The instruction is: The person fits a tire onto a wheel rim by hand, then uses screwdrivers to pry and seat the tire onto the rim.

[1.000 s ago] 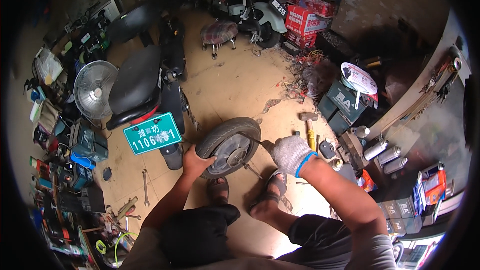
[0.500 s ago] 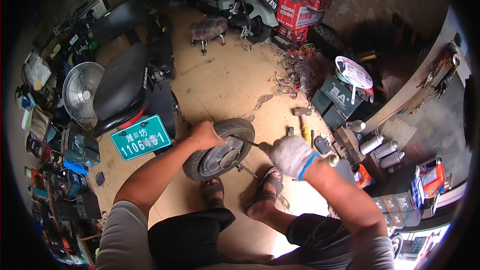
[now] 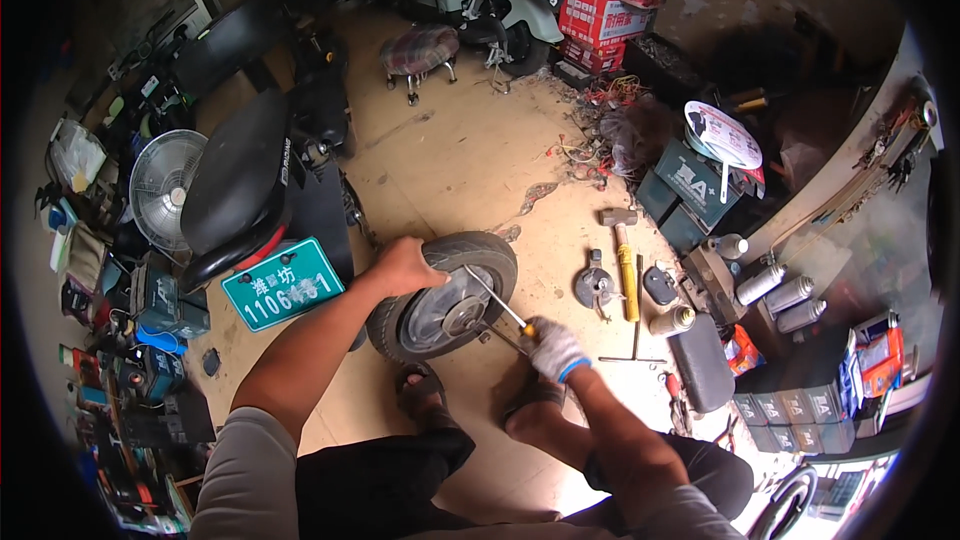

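A small scooter wheel [image 3: 425,312] with a black tyre and a grey hub stands tilted on the floor in front of my feet. My bare left hand [image 3: 408,268] is closed over the tyre's upper left side, thumb toward the hub. In a white work glove with a blue cuff, my right hand [image 3: 556,349] grips the yellow handle of a screwdriver [image 3: 500,301]. Its metal shaft slants up and left across the wheel, the tip at the inner edge of the tyre. A dark thin rod runs from the hub's middle toward my glove; whether I hold it I cannot tell.
Right of the wheel lie a yellow-handled hammer [image 3: 627,270], a round dark metal part [image 3: 597,285], a T-shaped wrench [image 3: 637,340] and a spray can [image 3: 673,320]. A scooter with a green plate [image 3: 283,283] stands at left; a padded stool [image 3: 419,50] is farther back.
My right hand has moved down and left, bringing the screwdriver from nearly level to a steeper slant. My left hand stays on the tyre, and the wheel has shifted slightly.
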`<state>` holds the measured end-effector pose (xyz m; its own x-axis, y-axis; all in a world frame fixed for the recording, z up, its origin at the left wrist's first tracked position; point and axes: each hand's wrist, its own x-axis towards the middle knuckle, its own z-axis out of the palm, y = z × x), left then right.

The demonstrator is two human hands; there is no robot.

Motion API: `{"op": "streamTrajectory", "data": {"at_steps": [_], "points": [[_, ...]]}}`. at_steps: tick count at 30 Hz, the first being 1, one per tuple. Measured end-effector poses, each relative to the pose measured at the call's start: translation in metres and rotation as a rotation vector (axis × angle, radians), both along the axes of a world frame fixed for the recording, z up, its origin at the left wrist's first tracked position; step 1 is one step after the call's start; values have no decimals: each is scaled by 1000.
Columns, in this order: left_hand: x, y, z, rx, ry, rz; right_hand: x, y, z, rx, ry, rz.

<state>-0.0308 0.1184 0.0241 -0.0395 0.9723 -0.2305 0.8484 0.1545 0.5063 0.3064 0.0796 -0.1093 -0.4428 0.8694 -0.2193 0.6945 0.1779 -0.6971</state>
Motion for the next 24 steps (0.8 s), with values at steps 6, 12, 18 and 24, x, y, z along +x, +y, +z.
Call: {"op": "streamTrajectory", "data": {"at_steps": [6,12,18,24], "points": [[4,8,-5,21,13,-8,-97,-127,-22,-367,598,-492],[3,6,-7,-2,3,23,-137,-121,20,-460,885,-685],[8,6,-6,-20,6,76,-190,-118,20,-489,959,-812],[13,10,-6,4,92,75,-238,-113,20,-76,721,-993]]}}
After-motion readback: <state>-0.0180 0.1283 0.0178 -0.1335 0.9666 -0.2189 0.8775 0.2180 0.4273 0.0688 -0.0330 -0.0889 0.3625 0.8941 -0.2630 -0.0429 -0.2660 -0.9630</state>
